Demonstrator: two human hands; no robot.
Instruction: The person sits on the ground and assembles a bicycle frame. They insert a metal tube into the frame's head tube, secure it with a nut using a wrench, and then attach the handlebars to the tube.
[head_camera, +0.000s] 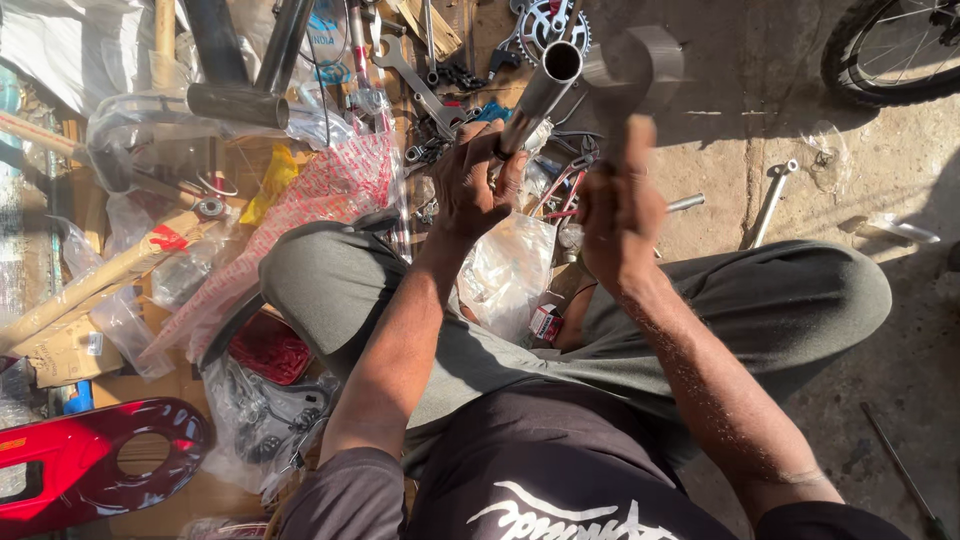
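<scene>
Holding a steel tube (535, 100) in my left hand (475, 185), grip closed round its lower end, I see its long axis run up toward one o'clock, open mouth facing me. My right hand (620, 215) is wrapped round a hammer (640, 65), whose blurred head hangs just beside the tube's mouth at three o'clock.

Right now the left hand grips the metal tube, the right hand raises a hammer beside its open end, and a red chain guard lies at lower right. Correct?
Not quite. In the head view the red chain guard lies at lower left, not lower right. The rest holds: the left hand grips the metal tube, and the right hand raises the hammer beside its open end.
</scene>
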